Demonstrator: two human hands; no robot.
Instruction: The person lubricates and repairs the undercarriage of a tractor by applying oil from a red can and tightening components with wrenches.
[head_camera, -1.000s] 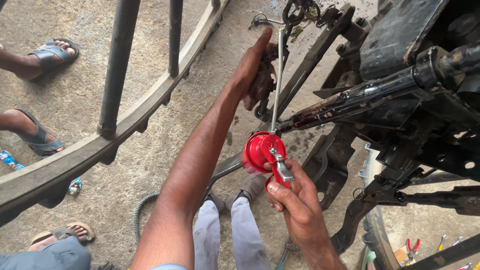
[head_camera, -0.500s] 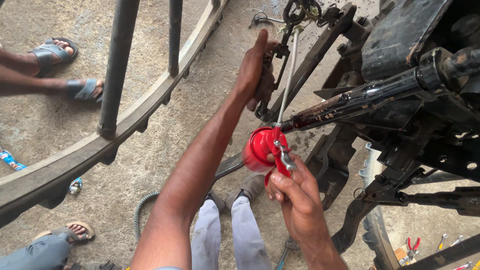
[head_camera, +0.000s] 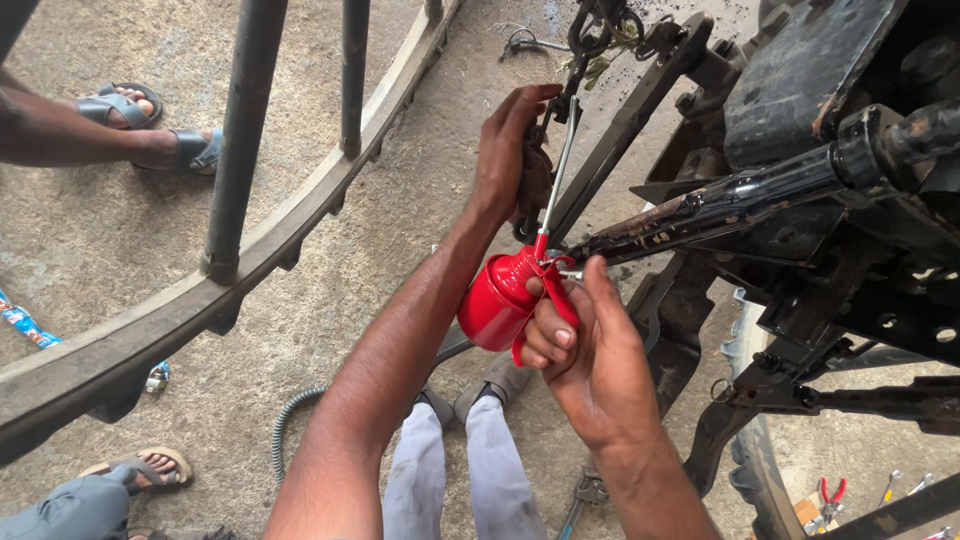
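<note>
At the far left, another person's feet in sandals (head_camera: 140, 125) stand on the concrete floor (head_camera: 380, 240). Lower down lies a small snack wrapper (head_camera: 22, 325). A curved metal frame (head_camera: 250, 265) with dark upright bars runs across the left part. At the bottom left, one more foot in a sandal (head_camera: 140, 468) shows beside a grey trouser leg.

Near the middle, a grey ribbed hose (head_camera: 285, 435) curls on the floor. The person's own legs in pale trousers (head_camera: 460, 470) stand below.

The left hand (head_camera: 510, 150) reaches up and is closed around a dark, greasy metal part near a chain (head_camera: 590, 30). Just under it is the red oil can (head_camera: 500, 300). Its thin silver spout (head_camera: 558, 170) points up beside the left hand.

The right hand (head_camera: 585, 350) is wrapped tight around the can's red handle, with fingers on the lever.

To the right is the big black, rusty machine (head_camera: 830, 170). At the bottom right lie red pliers (head_camera: 830, 492).
</note>
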